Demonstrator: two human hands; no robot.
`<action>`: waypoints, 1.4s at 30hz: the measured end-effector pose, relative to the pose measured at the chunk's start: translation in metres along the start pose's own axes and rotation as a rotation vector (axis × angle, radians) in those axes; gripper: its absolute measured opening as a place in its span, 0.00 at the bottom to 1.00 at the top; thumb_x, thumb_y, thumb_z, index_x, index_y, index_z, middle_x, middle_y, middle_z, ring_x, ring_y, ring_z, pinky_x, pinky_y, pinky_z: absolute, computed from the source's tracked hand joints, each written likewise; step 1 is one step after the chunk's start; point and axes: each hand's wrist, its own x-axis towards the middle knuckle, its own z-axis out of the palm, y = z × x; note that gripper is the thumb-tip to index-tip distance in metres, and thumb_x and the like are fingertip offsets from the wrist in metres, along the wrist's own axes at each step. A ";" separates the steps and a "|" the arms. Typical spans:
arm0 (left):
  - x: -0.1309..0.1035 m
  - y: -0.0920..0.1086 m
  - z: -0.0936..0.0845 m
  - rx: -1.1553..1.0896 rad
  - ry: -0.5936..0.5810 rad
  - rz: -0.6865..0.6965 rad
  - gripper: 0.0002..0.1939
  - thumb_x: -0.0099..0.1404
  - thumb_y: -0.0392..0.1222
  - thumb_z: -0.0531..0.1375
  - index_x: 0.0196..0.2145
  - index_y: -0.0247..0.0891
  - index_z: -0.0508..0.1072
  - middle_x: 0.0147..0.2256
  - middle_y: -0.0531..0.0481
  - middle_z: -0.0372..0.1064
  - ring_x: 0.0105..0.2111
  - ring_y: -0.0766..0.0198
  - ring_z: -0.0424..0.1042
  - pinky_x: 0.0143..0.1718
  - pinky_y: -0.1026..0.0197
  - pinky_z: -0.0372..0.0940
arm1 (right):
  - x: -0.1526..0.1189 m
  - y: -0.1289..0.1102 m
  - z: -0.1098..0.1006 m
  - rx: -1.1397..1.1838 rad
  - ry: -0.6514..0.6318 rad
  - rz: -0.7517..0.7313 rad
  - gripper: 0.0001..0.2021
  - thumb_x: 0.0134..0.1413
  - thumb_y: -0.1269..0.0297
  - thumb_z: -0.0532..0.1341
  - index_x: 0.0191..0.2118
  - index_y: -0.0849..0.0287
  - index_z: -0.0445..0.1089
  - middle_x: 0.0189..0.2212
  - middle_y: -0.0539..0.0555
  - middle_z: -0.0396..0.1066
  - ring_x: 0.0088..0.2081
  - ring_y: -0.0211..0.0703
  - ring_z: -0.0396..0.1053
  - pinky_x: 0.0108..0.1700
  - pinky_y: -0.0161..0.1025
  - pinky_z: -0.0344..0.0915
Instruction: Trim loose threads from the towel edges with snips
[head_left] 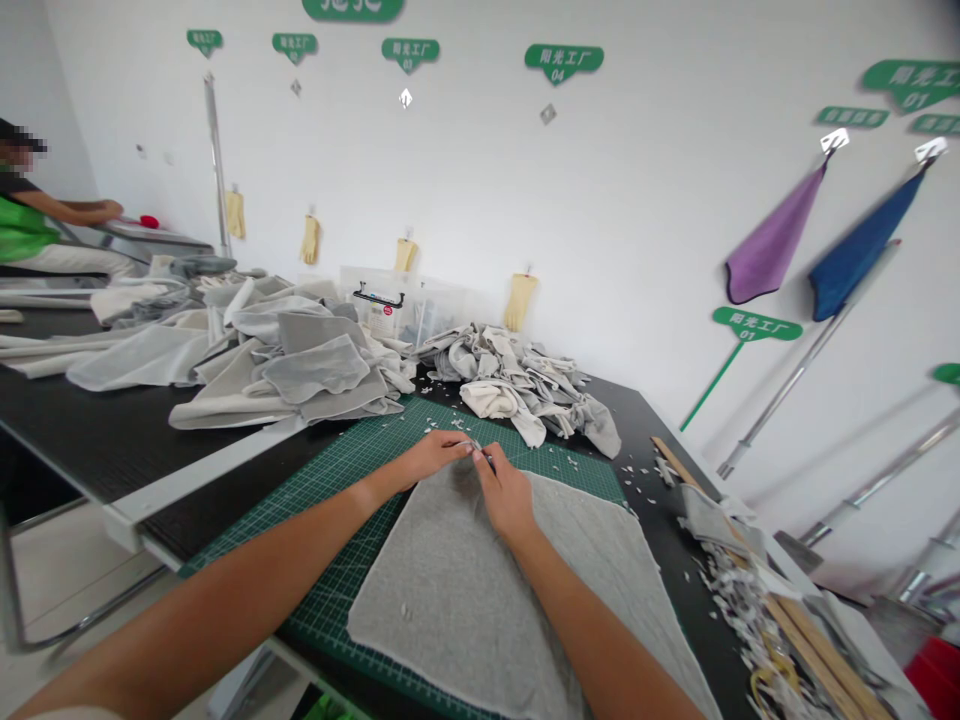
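Black counter carries the green mat, and the grey cloth lies mostly flat on the mat, so I'd leave its body unbunched and not lean the right forearm on it. Left hand and right hand meet at its far edge, grip pinching that edge, fingertips close together; short pinches and even tension should spare the weave. Grey sliver between them: can't tell if loose or attached, so I'd tug gently.
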 end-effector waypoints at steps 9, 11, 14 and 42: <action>-0.001 -0.002 0.000 -0.025 -0.008 0.005 0.19 0.67 0.51 0.58 0.44 0.33 0.79 0.43 0.44 0.77 0.45 0.58 0.72 0.49 0.60 0.63 | 0.000 0.000 -0.001 -0.013 -0.019 -0.007 0.21 0.69 0.43 0.43 0.43 0.51 0.65 0.26 0.47 0.70 0.29 0.42 0.70 0.29 0.34 0.47; -0.001 -0.003 0.001 -0.030 -0.006 0.004 0.19 0.67 0.51 0.59 0.45 0.33 0.79 0.44 0.44 0.77 0.45 0.58 0.72 0.50 0.60 0.63 | -0.001 0.000 -0.001 -0.012 -0.021 -0.008 0.21 0.69 0.44 0.43 0.43 0.51 0.65 0.26 0.47 0.70 0.29 0.42 0.69 0.29 0.34 0.47; -0.001 -0.006 0.001 -0.050 -0.004 -0.005 0.20 0.67 0.51 0.59 0.46 0.33 0.79 0.45 0.44 0.77 0.45 0.58 0.73 0.50 0.60 0.63 | 0.000 0.000 -0.001 -0.017 -0.022 -0.014 0.21 0.69 0.44 0.43 0.43 0.51 0.65 0.26 0.48 0.70 0.29 0.42 0.69 0.29 0.34 0.47; -0.001 -0.006 0.006 -0.140 0.103 -0.113 0.21 0.63 0.55 0.61 0.42 0.33 0.78 0.39 0.45 0.76 0.40 0.59 0.72 0.44 0.61 0.63 | 0.000 0.000 0.000 -0.017 -0.019 0.016 0.21 0.69 0.44 0.43 0.43 0.52 0.65 0.26 0.48 0.70 0.29 0.42 0.68 0.30 0.34 0.48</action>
